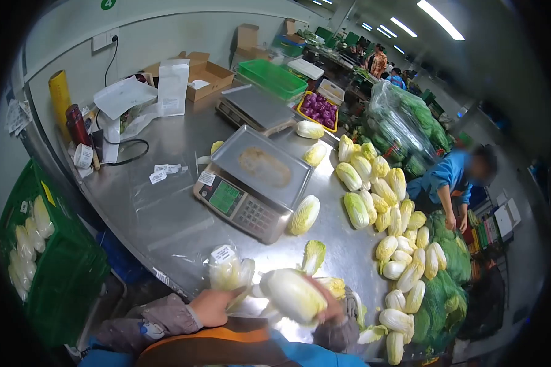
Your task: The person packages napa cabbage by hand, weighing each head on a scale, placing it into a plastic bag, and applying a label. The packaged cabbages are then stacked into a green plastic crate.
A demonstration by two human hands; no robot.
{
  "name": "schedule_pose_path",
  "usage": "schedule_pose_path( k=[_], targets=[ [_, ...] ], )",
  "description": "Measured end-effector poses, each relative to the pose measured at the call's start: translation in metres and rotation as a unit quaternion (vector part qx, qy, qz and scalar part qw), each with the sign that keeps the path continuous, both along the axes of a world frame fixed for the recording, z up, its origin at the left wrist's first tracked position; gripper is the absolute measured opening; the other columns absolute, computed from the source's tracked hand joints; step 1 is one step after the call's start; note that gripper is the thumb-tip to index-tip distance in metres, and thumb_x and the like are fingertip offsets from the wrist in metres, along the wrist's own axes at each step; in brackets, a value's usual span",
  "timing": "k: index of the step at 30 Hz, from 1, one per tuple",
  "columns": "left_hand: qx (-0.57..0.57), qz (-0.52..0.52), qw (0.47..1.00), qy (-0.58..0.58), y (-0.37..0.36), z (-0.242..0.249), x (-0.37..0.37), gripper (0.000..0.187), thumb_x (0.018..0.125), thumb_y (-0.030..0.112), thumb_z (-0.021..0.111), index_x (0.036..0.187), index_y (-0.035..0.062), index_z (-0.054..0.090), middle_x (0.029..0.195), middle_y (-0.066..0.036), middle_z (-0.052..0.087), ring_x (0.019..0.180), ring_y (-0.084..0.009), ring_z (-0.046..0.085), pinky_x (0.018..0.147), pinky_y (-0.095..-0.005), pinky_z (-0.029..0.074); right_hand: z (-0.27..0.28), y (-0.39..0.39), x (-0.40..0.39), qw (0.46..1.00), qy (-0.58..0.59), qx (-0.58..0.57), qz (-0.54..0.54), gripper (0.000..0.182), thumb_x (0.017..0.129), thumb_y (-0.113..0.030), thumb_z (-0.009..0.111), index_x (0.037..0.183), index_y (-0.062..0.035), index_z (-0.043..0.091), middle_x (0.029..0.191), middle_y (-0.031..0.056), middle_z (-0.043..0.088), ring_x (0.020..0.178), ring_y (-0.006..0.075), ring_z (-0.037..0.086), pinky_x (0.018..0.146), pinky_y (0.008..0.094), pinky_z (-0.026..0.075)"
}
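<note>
A pale napa cabbage (294, 296) is held at its right end by my right hand (329, 301), whose fingers wrap round it, near the table's front edge. Just left of it, my left hand (214, 306) is closed; what its fingers pinch is blurred. Beyond that hand lies a bagged cabbage (226, 272) with a white label on top. A loose cabbage leaf (314, 256) lies behind the held cabbage. The scale (251, 183), its tray bare and stained, stands further back with one cabbage (305, 215) against its right side.
Many cabbages (382, 189) spread along the table's right side, beside green net sacks (444, 306). A co-worker (450, 177) in blue reaches toward the sacks. A green crate (49, 263) of wrapped cabbages stands at left. Behind are a second scale (257, 105) and purple onions (319, 110).
</note>
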State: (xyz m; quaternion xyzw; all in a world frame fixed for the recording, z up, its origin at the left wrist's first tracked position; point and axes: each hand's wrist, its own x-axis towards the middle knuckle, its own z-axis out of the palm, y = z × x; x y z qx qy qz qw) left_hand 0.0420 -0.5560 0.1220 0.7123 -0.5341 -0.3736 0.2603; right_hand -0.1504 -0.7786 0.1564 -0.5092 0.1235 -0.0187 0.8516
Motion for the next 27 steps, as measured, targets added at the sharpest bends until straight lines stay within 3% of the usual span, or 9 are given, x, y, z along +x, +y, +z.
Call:
schedule_pose_path(
  k=[8,10,14,16,20,21,22,23,27],
  targets=[
    [-0.175,0.005,0.984,-0.039,0.015,0.018,-0.025,0.072,0.064,-0.001,0.052,0.133,0.006,0.033,0.135,-0.014,0.039,0.107,-0.0305,0.052,0.085,-0.0366,0.046,-0.025,0.116,0.008,0.975,0.157,0.132,-0.081,0.075,0.069,-0.006,0.064,0.135,0.0003,0.03,0.134,0.0146,0.037,0.124,0.0232,0.036,0.103,0.0306,0.027],
    [-0.121,-0.005,0.992,-0.04,0.024,0.03,-0.026,0.073,0.062,-0.002,0.052,0.133,0.0058,0.034,0.133,-0.014,0.04,0.106,-0.0303,0.053,0.081,-0.0379,0.047,-0.041,0.121,0.029,0.96,0.089,-0.262,-0.047,0.068,0.072,-0.009,0.063,0.133,-0.0011,0.034,0.131,0.0148,0.041,0.123,0.0243,0.037,0.102,0.0318,0.029],
    [-0.207,-0.001,0.978,0.0,0.041,0.012,-0.03,0.075,0.061,-0.005,0.048,0.133,0.0091,0.034,0.129,-0.014,0.045,0.1,-0.0332,0.055,0.078,-0.0393,0.048,-0.087,0.125,0.066,0.945,0.039,-0.324,-0.033,0.064,0.073,-0.012,0.065,0.13,-0.0012,0.038,0.13,0.0162,0.043,0.123,0.0258,0.038,0.101,0.0335,0.031],
    [-0.252,-0.01,0.968,-0.006,0.047,0.003,-0.032,0.075,0.061,-0.006,0.047,0.133,0.0096,0.036,0.126,-0.015,0.047,0.097,-0.0346,0.055,0.078,-0.0401,0.048,-0.099,0.129,0.081,0.87,-0.049,-0.489,-0.05,0.061,0.073,-0.012,0.064,0.128,-0.001,0.041,0.131,0.0171,0.041,0.124,0.0279,0.037,0.102,0.0362,0.03],
    [-0.265,-0.04,0.962,-0.046,0.066,0.012,-0.022,0.078,0.059,-0.01,0.046,0.132,0.0151,0.039,0.125,-0.014,0.048,0.099,-0.0346,0.055,0.084,-0.0379,0.047,-0.107,0.186,0.119,0.859,-0.201,-0.408,-0.234,0.057,0.074,-0.019,0.059,0.126,-0.0031,0.044,0.129,0.017,0.043,0.122,0.0304,0.038,0.104,0.0382,0.028],
    [-0.255,-0.024,0.964,-0.07,0.073,0.012,-0.019,0.078,0.058,-0.011,0.046,0.131,0.0166,0.041,0.122,-0.013,0.051,0.1,-0.033,0.055,0.082,-0.038,0.048,-0.024,0.21,0.11,0.923,-0.028,-0.37,-0.102,0.039,0.087,-0.011,0.045,0.124,-0.0022,0.044,0.125,0.0117,0.046,0.112,0.0213,0.047,0.1,0.0303,0.032],
    [-0.345,-0.011,0.936,-0.065,0.079,0.001,-0.015,0.076,0.058,-0.011,0.045,0.129,0.0167,0.044,0.115,-0.012,0.055,0.1,-0.0313,0.055,0.077,-0.0393,0.049,-0.175,0.152,0.146,0.854,-0.124,-0.497,-0.09,0.058,0.07,-0.019,0.06,0.125,-0.0051,0.046,0.126,0.0192,0.045,0.122,0.0341,0.037,0.104,0.0387,0.026],
    [-0.33,-0.015,0.942,-0.055,0.089,0.004,-0.016,0.075,0.059,-0.011,0.044,0.129,0.0172,0.044,0.116,-0.011,0.055,0.1,-0.0309,0.055,0.076,-0.0393,0.05,-0.136,0.173,0.143,0.804,-0.04,-0.585,-0.101,0.06,0.067,-0.017,0.061,0.124,-0.0056,0.046,0.126,0.0193,0.045,0.121,0.034,0.039,0.104,0.0381,0.027],
    [-0.245,0.093,0.963,-0.058,0.135,0.003,-0.01,0.072,0.062,-0.009,0.043,0.129,0.0187,0.042,0.125,-0.01,0.049,0.084,-0.0307,0.061,0.07,-0.0383,0.052,-0.102,0.196,0.143,0.803,0.076,-0.581,-0.106,0.067,0.061,-0.019,0.072,0.121,-0.0039,0.046,0.114,0.0189,0.053,0.107,0.0325,0.051,0.09,0.0363,0.041]
  ],
)
